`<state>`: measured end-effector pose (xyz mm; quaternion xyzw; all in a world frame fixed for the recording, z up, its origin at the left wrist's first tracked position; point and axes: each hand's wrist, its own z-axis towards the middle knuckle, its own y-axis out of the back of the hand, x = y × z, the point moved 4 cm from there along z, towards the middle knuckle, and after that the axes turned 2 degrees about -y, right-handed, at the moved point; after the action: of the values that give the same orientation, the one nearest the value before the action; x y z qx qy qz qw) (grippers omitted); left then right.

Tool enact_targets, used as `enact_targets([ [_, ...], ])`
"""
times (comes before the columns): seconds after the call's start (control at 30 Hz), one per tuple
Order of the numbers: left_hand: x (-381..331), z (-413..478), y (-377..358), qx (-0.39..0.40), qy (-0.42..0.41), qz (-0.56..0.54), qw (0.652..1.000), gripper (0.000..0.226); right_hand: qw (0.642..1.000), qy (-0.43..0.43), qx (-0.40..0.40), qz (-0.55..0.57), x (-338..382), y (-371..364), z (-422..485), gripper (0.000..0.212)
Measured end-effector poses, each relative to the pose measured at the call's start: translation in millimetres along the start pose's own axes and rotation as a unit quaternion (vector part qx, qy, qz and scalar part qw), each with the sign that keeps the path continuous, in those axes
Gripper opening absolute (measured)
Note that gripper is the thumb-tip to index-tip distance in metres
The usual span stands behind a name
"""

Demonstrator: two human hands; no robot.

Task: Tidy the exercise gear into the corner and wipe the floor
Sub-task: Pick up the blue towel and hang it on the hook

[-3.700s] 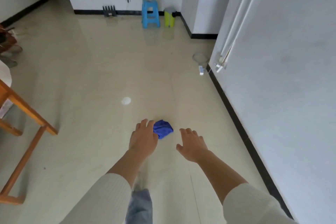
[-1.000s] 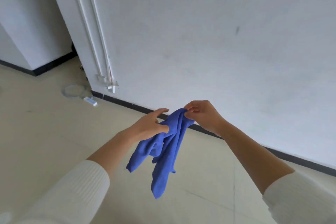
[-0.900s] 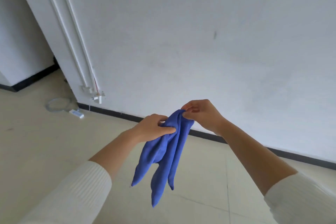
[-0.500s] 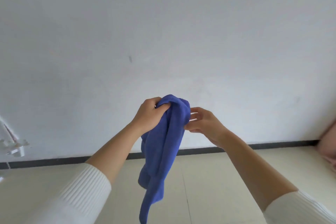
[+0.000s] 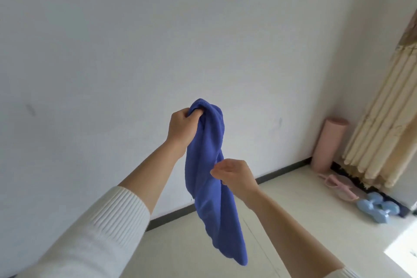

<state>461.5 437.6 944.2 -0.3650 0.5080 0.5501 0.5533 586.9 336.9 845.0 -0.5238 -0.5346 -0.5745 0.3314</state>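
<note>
Bare room in a home, set up for exercise. White painted wall (image 5: 135, 40) with black skirting (image 5: 277, 174) above a pale tiled floor (image 5: 304, 221). In the floor's far right corner, a pink rolled mat (image 5: 328, 144) upright against the wall, just beside a long cream curtain (image 5: 383, 124). Near the mat's foot, pink looped gear (image 5: 340, 185) and light blue dumbbells (image 5: 376, 209) on the floor. Sunlight patch (image 5: 404, 253) at the floor's right edge.

Two hands: left hand (image 5: 182, 127), right hand (image 5: 234, 175). One blue cloth (image 5: 198, 187). One pink rolled mat (image 5: 329, 144). Two light-blue dumbbells (image 5: 371, 206). One pink strap-like item (image 5: 338, 185). One beige curtain (image 5: 383, 124).
</note>
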Motion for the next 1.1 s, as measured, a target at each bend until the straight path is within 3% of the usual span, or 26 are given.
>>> enact_targets([
  [0.13,6.8,43.8,-73.0,0.012,0.027,-0.034,0.999,0.025,0.994,-0.014,-0.097,0.039,-16.4,78.0,41.3,0.013],
  [0.3,20.2,104.5,-178.3,0.053,0.044,-0.057,0.996,0.023,0.997,-0.045,-0.059,0.018,-34.7,145.5,106.4,0.04],
  [0.47,18.4,178.1,-284.3,0.109,0.031,-0.063,0.992,0.024,0.987,-0.055,-0.139,0.059,-54.1,218.0,189.9,0.021],
  [0.57,20.2,226.4,-326.9,0.108,0.03,-0.055,0.992,0.031,0.985,-0.043,-0.145,0.085,-57.3,280.2,228.4,0.009],
  [0.7,27.4,283.7,-367.8,0.086,0.02,-0.023,0.996,0.027,0.962,-0.034,-0.239,0.127,-58.3,376.9,277.8,0.009],
  [0.9,46.4,343.2,-442.8,0.14,0.004,0.052,0.989,0.005,0.947,0.035,-0.313,0.055,-22.9,503.2,352.0,0.002],
  [1.03,66.1,374.3,-514.3,0.258,0.07,0.111,0.957,0.032,0.957,0.077,-0.274,-0.049,4.4,579.1,396.7,0.006],
  [1.1,63.9,385.6,-557.7,0.302,0.085,0.116,0.942,0.033,0.962,0.083,-0.244,-0.095,6.7,615.4,418.5,0.004],
])
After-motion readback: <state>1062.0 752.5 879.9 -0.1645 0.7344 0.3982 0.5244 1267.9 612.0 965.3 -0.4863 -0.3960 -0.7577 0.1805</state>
